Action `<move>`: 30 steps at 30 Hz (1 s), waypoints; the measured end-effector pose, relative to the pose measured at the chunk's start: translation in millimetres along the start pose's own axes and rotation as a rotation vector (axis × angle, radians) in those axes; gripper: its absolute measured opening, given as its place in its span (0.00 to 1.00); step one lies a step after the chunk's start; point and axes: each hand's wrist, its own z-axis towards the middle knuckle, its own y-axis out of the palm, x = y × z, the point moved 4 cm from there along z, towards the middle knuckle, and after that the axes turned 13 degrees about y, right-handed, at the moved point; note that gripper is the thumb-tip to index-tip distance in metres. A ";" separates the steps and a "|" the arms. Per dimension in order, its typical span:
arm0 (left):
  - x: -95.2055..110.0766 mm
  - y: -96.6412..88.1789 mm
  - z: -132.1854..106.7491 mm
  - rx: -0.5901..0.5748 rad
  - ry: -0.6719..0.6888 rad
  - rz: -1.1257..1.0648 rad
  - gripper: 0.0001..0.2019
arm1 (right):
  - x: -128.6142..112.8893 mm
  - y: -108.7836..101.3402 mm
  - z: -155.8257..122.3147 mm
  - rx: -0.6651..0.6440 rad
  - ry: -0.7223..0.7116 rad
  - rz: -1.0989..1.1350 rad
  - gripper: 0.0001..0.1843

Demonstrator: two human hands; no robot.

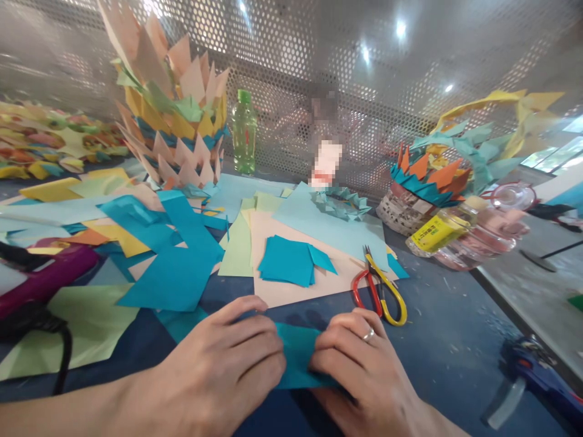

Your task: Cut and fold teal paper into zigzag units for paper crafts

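Between my two hands lies a strip of blue paper (pixel 299 357), near the table's front edge. My left hand (pixel 228 358) has its curled fingers closed on the paper's left end. On the right end, my right hand (pixel 355 358), with a ring on one finger, grips the paper; its thumb is partly hidden below. A small stack of cut blue paper pieces (pixel 288 261) rests just beyond, on a pale pink sheet (pixel 273 296). Scissors (pixel 381 291) with one red and one yellow handle lie to the right of the stack, blades pointing away.
A purple tool (pixel 54 276) with a black cord is at left, beside larger blue paper (pixel 168 279). Behind stand a tiered folded-paper piece (pixel 177 121) and a green bottle (pixel 245 133). At right are a yellow-labelled bottle (pixel 439 230) and a blue glue gun (pixel 542 370).
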 end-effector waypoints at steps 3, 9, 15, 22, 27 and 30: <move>0.9 6.5 -1.6 0.000 -0.054 -0.069 0.10 | 6.4 5.6 -1.5 -0.096 0.131 0.028 0.06; -12.7 15.9 -13.0 -0.024 -0.308 -0.132 0.05 | 19.7 10.8 -4.7 -0.145 0.341 0.122 0.15; -16.9 16.8 -14.9 -0.098 -0.353 0.049 0.13 | 23.2 12.2 -7.0 -0.063 0.376 -0.007 0.23; -18.7 12.3 -7.0 -0.119 -0.291 0.142 0.16 | 19.3 13.9 -6.4 -0.036 0.337 -0.111 0.21; -17.8 12.7 -8.7 -0.114 -0.292 0.120 0.15 | 19.1 13.5 -5.7 -0.037 0.340 -0.112 0.21; -17.2 12.5 -8.3 -0.108 -0.287 0.122 0.15 | 19.2 13.2 -4.8 -0.040 0.337 -0.100 0.21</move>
